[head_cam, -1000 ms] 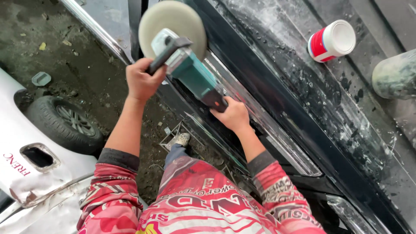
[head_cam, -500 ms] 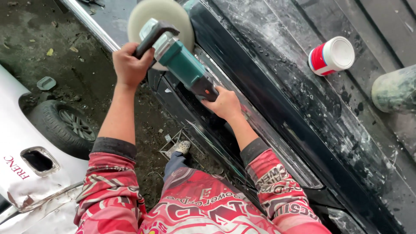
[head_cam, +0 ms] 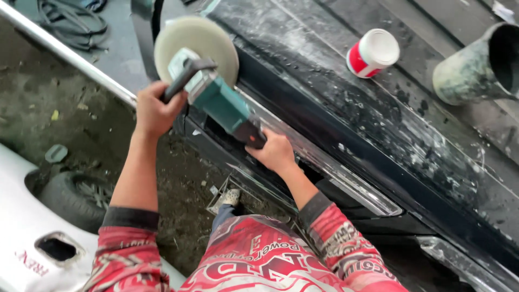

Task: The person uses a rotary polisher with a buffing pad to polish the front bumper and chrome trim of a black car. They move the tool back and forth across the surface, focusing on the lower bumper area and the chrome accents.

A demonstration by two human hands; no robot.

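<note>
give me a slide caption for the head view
Both hands, left and right, hold a green polisher against a dark car body.

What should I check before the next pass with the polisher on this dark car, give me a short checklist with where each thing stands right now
1. Left hand around the side handle: ok.
2. Right hand on the rear of the polisher: ok.
3. Pad flat on the car body: cannot tell, the contact is hidden behind the pad.
4. Red and white tub well away from the pad: ok.
5. Grey bucket out of the way: ok.
6. Power cord free of the pad: cannot tell, none in view.
</note>
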